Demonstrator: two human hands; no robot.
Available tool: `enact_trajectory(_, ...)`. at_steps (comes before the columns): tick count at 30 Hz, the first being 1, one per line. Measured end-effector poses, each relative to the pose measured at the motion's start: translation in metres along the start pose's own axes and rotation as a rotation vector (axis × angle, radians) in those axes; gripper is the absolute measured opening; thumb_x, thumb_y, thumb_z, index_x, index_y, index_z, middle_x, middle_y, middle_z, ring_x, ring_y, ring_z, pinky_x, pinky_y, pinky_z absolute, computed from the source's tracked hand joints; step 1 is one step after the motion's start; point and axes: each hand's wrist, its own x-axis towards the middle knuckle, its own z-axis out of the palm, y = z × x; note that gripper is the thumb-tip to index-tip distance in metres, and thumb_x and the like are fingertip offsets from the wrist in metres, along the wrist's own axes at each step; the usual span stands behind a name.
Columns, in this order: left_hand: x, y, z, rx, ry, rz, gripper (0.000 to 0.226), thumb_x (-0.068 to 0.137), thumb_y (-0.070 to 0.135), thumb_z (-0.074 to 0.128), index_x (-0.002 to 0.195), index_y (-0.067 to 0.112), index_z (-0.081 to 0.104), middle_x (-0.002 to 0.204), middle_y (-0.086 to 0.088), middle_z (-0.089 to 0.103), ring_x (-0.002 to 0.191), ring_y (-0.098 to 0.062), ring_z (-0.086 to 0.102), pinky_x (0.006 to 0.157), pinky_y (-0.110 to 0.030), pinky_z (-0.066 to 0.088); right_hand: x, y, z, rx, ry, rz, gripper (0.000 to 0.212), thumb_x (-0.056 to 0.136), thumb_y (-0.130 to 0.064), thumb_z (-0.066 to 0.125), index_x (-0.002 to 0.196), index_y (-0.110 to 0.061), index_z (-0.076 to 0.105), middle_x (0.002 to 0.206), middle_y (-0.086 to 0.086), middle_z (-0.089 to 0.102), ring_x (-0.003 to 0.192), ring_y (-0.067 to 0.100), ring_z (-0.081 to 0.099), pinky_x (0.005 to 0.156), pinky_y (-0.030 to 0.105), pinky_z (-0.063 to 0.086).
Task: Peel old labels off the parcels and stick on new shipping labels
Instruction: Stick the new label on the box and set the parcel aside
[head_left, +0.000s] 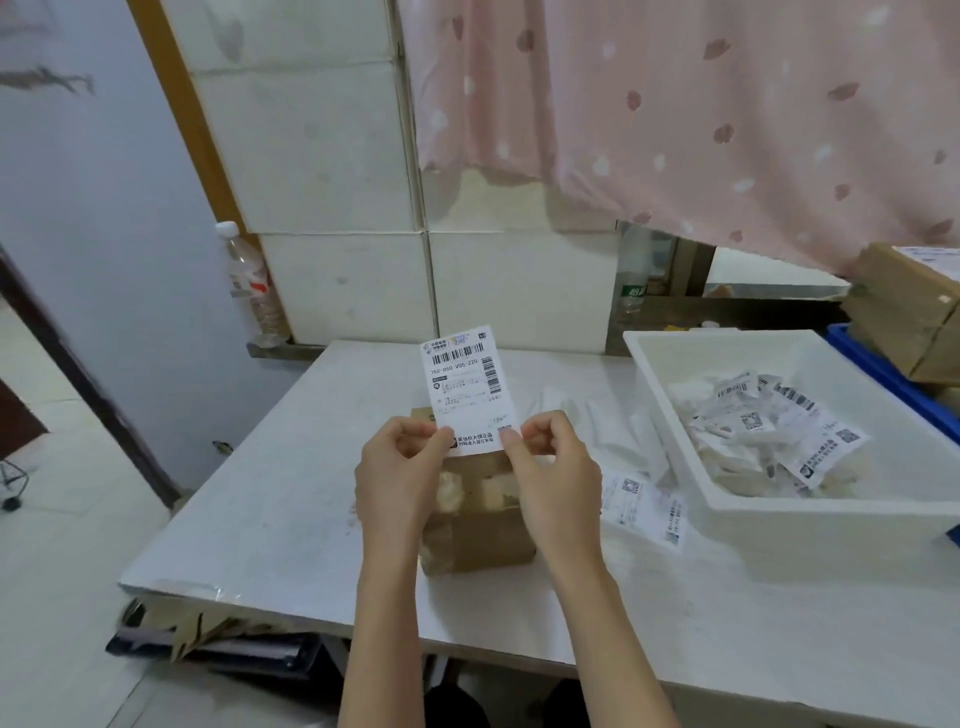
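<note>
A white shipping label (467, 387) with barcodes stands upright above a small brown cardboard parcel (483, 525) on the white table (270, 488). My left hand (400, 473) pinches the label's lower left corner. My right hand (550, 467) pinches its lower right corner. The parcel's top shows torn pale patches between my wrists. Both hands hover over the parcel and hide part of its top.
A white bin (810, 519) at the right holds several crumpled old labels. A loose label sheet (644, 504) and white backing strips (613, 421) lie between parcel and bin. Brown boxes (904, 306) sit on a blue crate at far right. A plastic bottle (249, 280) stands at the wall.
</note>
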Motion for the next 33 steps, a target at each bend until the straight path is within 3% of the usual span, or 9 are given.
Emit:
enact_trajectory(5,-0.006,0.005,0.0,0.018,0.075,0.063,0.017,0.085,0.032,0.072,0.077,0.018,0.065,0.074,0.004,0.069,0.073,-0.011,0.064,0.067,-0.029,0.046,-0.003,-0.004,-0.001,-0.012,0.064,-0.06,0.025,0.082,-0.034,0.073,0.068,-0.024,0.056,0.08,-0.011,0.06,0.091,0.005,0.049,0.087,0.038,0.043)
enact_trajectory(12,-0.006,0.004,-0.008,0.185,0.135,0.06,0.023,0.083,0.034,0.074,0.077,0.014,0.064,0.071,0.004,0.067,0.067,-0.011,0.06,0.056,-0.026,0.038,-0.005,-0.005,0.002,-0.047,0.007,0.011,0.027,0.077,-0.029,0.077,0.06,-0.022,0.057,0.086,-0.011,0.054,0.093,0.007,0.045,0.092,0.037,0.041)
enact_trajectory(28,-0.009,-0.009,-0.002,0.312,0.106,0.051,0.015,0.081,0.02,0.07,0.072,0.016,0.059,0.063,0.006,0.06,0.059,-0.008,0.054,0.051,-0.024,0.032,-0.011,0.008,0.007,-0.134,0.024,-0.017,0.03,0.074,-0.019,0.074,0.058,-0.023,0.049,0.085,-0.011,0.051,0.089,0.01,0.049,0.088,0.041,0.044)
enact_trajectory(33,-0.005,-0.011,-0.004,0.365,0.095,0.025,0.026,0.077,0.025,0.07,0.065,0.014,0.051,0.06,0.007,0.054,0.057,-0.011,0.049,0.052,-0.026,0.031,-0.01,0.008,0.005,-0.202,0.03,-0.049,0.037,0.07,-0.023,0.076,0.053,-0.029,0.044,0.081,-0.014,0.048,0.083,0.013,0.055,0.081,0.043,0.047)
